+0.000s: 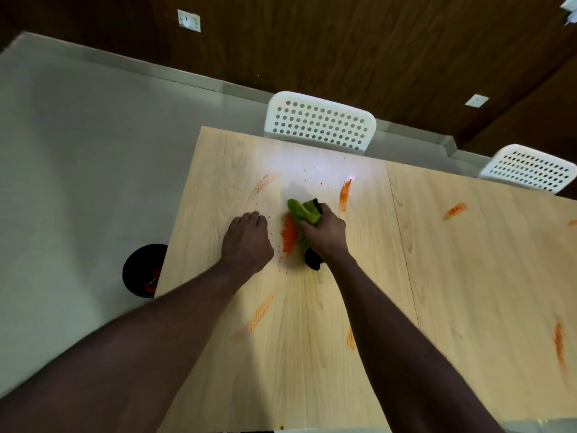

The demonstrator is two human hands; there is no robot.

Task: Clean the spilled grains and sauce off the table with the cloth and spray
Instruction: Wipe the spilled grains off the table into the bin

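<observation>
My right hand (326, 232) grips a bunched green and black cloth (304, 212) and holds it down on the light wooden table (437, 260). Just left of the cloth lies a heap of orange grains and sauce (288, 234). My left hand (246, 239) rests on the table to the left of that heap, its fingers curled under and holding nothing. Orange sauce smears mark the table: one at the back right of the cloth (344, 193), one at the back left (260, 185), one in front (260, 312). No spray bottle is in view.
More sauce streaks lie on the right half of the table (455, 211) and near its right front (559, 343). Two white perforated chairs (318, 123) (527, 167) stand at the far edge. A black bin (143, 270) sits on the floor by the table's left edge.
</observation>
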